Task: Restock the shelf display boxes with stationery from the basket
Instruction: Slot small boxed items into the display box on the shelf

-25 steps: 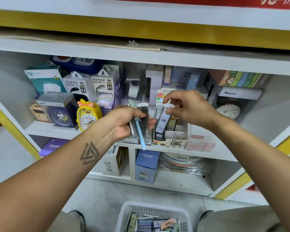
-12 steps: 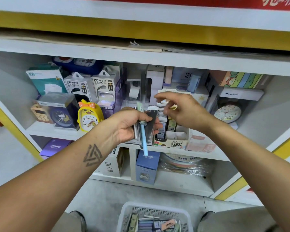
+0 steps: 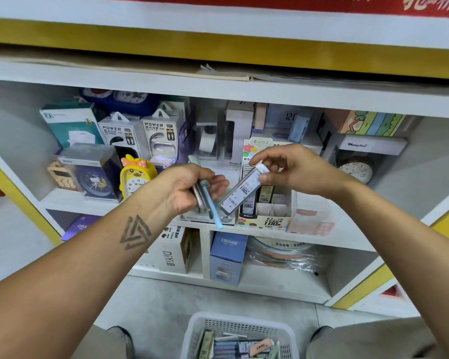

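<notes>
A slim lead-refill case (image 3: 241, 193) is pinched at its upper end by the right hand (image 3: 293, 169), thumb beneath and fingertips curled over the white cap, and it is held slanted, its lower end dipping toward the left, just in front of the display box (image 3: 267, 221) printed with "100". That box is seen on the middle shelf (image 3: 347, 234), its rear slots already filled with upright dark cases, its front cells showing white dividers. A small bundle is gripped by the left hand (image 3: 189, 190), fingers wrapped round it: a light blue pen (image 3: 211, 206) pointing down and slightly right, with a couple of flat grey cases (image 3: 198, 198) pressed against it; exactly how many cannot be told. The two hands are held near each other but apart, the slanted case lying between them. Behind the left hand a second box marked "2B" (image 3: 224, 217) is partly hidden. Down at the bottom edge, the white basket (image 3: 200, 330) is seen on the floor between the person's knees, with assorted pastel stationery packs lying in it. To the left on the shelf, a yellow duck clock (image 3: 135, 177) is stood beside a boxed blue clock (image 3: 94, 174), with two power bank boxes (image 3: 140, 133) behind.
</notes>
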